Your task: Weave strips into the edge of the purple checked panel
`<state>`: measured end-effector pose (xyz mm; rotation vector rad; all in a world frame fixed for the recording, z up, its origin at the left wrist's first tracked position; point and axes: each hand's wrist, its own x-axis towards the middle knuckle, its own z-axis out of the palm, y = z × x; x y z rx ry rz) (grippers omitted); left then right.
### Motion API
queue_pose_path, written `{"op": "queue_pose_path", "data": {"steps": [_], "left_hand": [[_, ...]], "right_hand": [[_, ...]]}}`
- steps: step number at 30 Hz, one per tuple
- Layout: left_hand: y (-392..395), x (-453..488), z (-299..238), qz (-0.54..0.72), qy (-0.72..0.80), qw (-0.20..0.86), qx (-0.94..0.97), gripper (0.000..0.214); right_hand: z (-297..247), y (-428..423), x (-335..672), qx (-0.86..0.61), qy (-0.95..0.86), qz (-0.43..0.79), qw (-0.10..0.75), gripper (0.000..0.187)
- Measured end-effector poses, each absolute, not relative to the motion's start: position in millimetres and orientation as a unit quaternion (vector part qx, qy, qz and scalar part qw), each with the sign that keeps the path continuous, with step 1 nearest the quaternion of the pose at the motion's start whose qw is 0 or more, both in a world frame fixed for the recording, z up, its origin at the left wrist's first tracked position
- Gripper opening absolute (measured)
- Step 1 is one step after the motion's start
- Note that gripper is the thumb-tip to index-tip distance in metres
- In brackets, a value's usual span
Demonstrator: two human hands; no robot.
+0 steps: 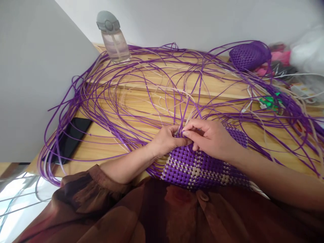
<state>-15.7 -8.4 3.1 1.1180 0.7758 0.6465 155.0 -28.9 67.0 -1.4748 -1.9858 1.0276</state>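
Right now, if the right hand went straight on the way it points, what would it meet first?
The right hand points left, fingertips at the purple strands rising from the woven panel. It would likely push into those first, then the left hand close behind them; depth between them is unclear.

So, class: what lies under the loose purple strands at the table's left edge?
A flat black slab, perhaps a phone, on the wooden table. The strands cross it, hiding parts of its edges.
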Motion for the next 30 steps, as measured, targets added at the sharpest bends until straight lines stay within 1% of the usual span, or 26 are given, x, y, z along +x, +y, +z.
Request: {"op": "queue_pose_path", "data": {"steps": [2,4,7,10,12,16,18,20,23,24,26,30], "left_hand": [[-9.5,-14.9,2.7,0.302,0.349,0.745,0.482,0.030],[-9.7,-14.3,2.8,0.302,0.356,0.753,0.463,0.032],[-9.2,-14.0,3.6,0.301,0.365,0.759,0.448,0.030],[-8.6,-13.8,4.7,0.296,0.361,0.772,0.432,0.029],[-8.4,-13.7,5.0,0.287,0.367,0.776,0.426,0.029],[-8.0,-14.1,3.8,0.290,0.389,0.741,0.465,0.032],[-8.0,-14.4,2.4,0.297,0.393,0.725,0.481,0.034],[-8.1,-14.5,0.6,0.307,0.388,0.726,0.478,0.034],[-8.0,-14.3,-2.0,0.316,0.366,0.747,0.455,0.034],[-7.8,-14.2,-2.7,0.315,0.358,0.757,0.447,0.034],[-7.3,-14.0,-3.7,0.308,0.344,0.777,0.427,0.033],[-6.2,-13.9,-3.5,0.300,0.341,0.797,0.399,0.033]], "right_hand": [[67.2,-22.1,164.1,-0.485,-0.805,0.255,0.230,0.017],[65.4,-15.2,172.9,-0.435,-0.854,0.186,0.216,0.019],[60.9,-8.7,183.1,-0.398,-0.887,0.148,0.180,0.025],[61.8,-8.3,190.3,-0.388,-0.901,0.099,0.164,0.019],[68.1,-10.2,193.2,-0.362,-0.918,0.055,0.153,0.020],[83.8,-7.8,188.0,-0.271,-0.954,0.002,0.129,0.021],[86.0,1.2,179.8,-0.247,-0.963,0.023,0.107,0.022],[83.8,14.5,170.9,-0.254,-0.959,0.088,0.094,0.021],[76.9,34.0,162.7,-0.290,-0.924,0.220,0.113,0.013],[74.8,38.5,162.2,-0.300,-0.914,0.245,0.123,0.011],[71.6,42.8,165.0,-0.317,-0.903,0.258,0.136,0.012],[69.3,35.9,180.6,-0.355,-0.895,0.235,0.135,0.013]]}}
